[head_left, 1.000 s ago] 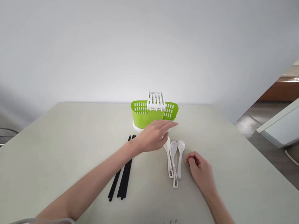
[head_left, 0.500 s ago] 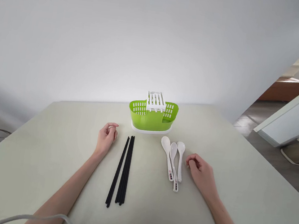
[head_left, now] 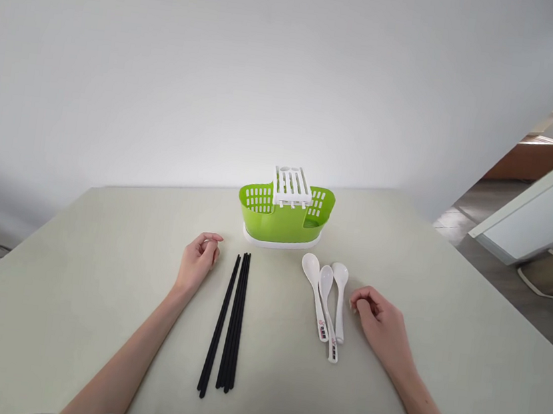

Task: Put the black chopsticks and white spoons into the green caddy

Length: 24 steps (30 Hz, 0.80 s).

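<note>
Currently, both hands lie at the table (head_left: pixel 275 341), released, with nothing visible in either grasp. The left hand (head_left: pixel 199 261) rests left of the chopsticks, its fingers loosely bent and the forefinger a little straighter than the rest. The right hand (head_left: pixel 380 324) rests just beside the spoons, on their right, with its fingers curled softly inward and apart from the handles.

The black chopsticks lie between the two hands, nearer the left one, in two groups: a slightly slanted pair (head_left: pixel 218 327) and, next to it on the right, a tighter bundle (head_left: pixel 233 326). Three white spoons lie close together to the right of the chopsticks, bowls pointing away from the person: a left spoon (head_left: pixel 310 268), a middle spoon (head_left: pixel 326 279) and a right spoon (head_left: pixel 341 274). Their handles run toward the near edge, and the left and middle ones bear small dark and reddish markings.

Beyond the cutlery, a green basket (head_left: pixel 276 227) stands upright near the wall (head_left: pixel 221 79). It has slotted sides, a white base (head_left: pixel 282 244), and a white rack (head_left: pixel 292 187) across its middle.
</note>
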Available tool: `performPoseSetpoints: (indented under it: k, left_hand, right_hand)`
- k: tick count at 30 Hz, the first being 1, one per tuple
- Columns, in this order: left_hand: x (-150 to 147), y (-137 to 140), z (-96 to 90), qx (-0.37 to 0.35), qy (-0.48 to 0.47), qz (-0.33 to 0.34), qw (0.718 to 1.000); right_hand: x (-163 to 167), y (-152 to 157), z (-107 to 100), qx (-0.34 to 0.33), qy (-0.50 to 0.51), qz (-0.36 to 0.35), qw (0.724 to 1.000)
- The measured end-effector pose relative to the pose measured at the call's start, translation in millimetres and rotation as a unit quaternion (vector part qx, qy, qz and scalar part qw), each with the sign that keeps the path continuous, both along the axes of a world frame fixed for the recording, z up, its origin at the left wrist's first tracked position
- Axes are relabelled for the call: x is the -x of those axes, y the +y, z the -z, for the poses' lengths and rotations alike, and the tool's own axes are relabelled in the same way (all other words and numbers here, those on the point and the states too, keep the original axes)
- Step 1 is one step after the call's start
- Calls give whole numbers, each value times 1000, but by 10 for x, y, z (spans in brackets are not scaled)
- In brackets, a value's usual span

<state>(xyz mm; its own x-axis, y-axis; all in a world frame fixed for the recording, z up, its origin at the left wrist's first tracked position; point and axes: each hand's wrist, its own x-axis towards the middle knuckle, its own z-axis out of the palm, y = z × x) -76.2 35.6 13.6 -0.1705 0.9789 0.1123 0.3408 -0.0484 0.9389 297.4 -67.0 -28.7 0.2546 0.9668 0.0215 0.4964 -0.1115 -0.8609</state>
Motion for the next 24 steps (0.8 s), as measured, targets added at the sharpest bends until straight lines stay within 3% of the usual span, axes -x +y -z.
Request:
performPoseSetpoints:
  k: [14, 24]
  left_hand:
    - [-87, -65, -102, 25, 47, 19, 998]
    - [-70, -54, -72, 34, 52, 23, 998]
  right_hand:
    - [4, -7, -7, 14, -26, -2, 1000]
    - [-6, -10, 5, 14, -37, -6, 999]
